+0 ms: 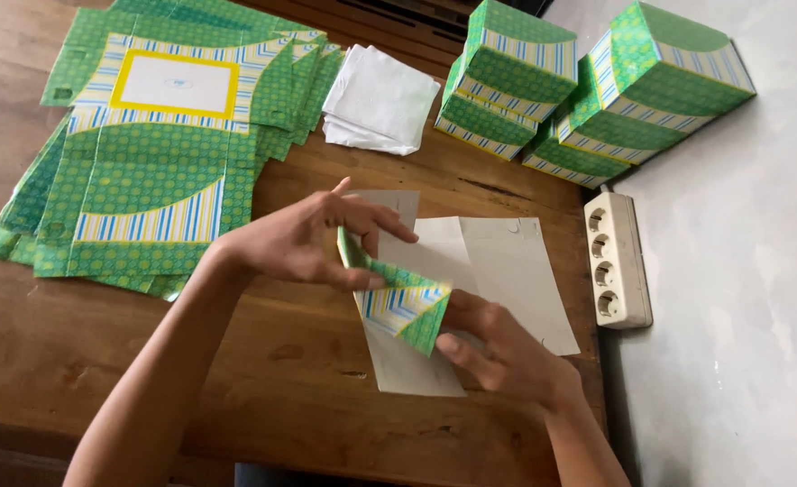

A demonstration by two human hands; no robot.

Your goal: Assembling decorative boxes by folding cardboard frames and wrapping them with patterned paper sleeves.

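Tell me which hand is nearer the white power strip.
Right. The right hand lies on the cardboard sheet just left of the power strip at the table's right edge. The left hand is farther left, its fingers pinching the folded green flap.

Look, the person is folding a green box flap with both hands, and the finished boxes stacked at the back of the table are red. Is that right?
Not quite. The finished boxes stacked at the back are green with blue and yellow stripes, not red, as the head view shows. The rest holds: the left hand and right hand are both folding a green flap of the cardboard sheet.
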